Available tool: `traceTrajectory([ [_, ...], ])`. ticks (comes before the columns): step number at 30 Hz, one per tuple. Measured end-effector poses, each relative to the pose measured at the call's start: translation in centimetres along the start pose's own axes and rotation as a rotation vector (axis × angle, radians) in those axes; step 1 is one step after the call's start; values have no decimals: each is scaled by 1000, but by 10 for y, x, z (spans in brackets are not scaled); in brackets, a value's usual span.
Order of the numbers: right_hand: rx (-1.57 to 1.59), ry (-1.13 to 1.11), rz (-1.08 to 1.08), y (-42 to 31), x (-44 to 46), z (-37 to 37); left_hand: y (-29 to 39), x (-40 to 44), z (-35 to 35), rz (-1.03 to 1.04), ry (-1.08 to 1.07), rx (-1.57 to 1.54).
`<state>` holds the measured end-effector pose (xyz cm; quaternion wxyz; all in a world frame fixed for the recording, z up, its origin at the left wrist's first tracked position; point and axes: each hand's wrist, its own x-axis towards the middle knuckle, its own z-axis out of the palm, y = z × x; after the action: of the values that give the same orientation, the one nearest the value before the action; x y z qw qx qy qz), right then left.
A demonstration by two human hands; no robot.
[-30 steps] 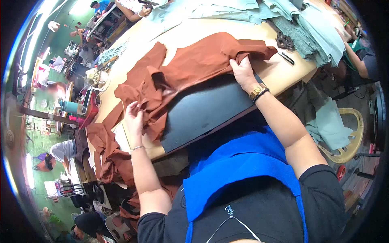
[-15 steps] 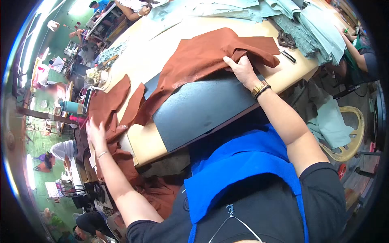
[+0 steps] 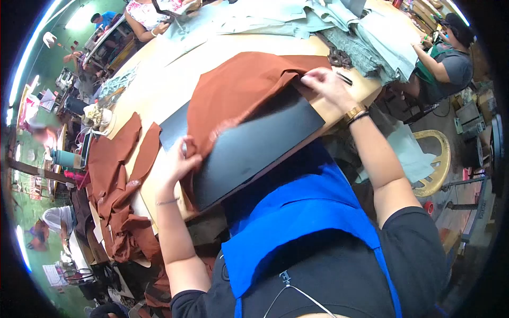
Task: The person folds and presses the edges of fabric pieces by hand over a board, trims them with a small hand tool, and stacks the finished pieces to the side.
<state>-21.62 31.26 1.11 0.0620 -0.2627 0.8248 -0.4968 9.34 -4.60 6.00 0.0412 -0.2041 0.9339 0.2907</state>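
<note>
A reddish-brown leather piece (image 3: 233, 87) lies draped over a smooth black board (image 3: 254, 146) on the table. My right hand (image 3: 326, 87) pinches the leather's right edge, lifting it slightly above the board. At the lower left edge, my left hand (image 3: 183, 161) closes on the same piece, thumb toward the board. Left of it, more reddish-brown leather pieces (image 3: 114, 159) lie on the table and hang over its edge in folds.
The pale tabletop (image 3: 164, 87) reaches away from me. Grey-green leather sheets (image 3: 366, 47) are heaped at its far side. A dark pen (image 3: 343, 78) lies near my right hand. A yellow chair (image 3: 437, 159) stands at right. Co-workers sit around the table.
My left hand has left the loose leather pieces at left and moved right onto the draped piece. My right hand still holds its edge. The whole view has shifted.
</note>
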Motion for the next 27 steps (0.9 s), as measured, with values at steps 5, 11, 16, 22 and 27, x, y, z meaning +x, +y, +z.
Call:
traceTrajectory([
  [5,-725,309,-132,90,14,-62,-8,-23,5,28,-194,-396],
  [11,-990,186,-157,96,18,-63,19,48,63,313,202,317],
  [16,-574,378,170,107,25,-79,6,52,49,-42,204,471],
  [22,-157,192,79,39,24,-37,-36,-6,33,-99,368,458],
  [27,-359,-2,-147,2,48,31,-35,-50,45,-297,584,259],
])
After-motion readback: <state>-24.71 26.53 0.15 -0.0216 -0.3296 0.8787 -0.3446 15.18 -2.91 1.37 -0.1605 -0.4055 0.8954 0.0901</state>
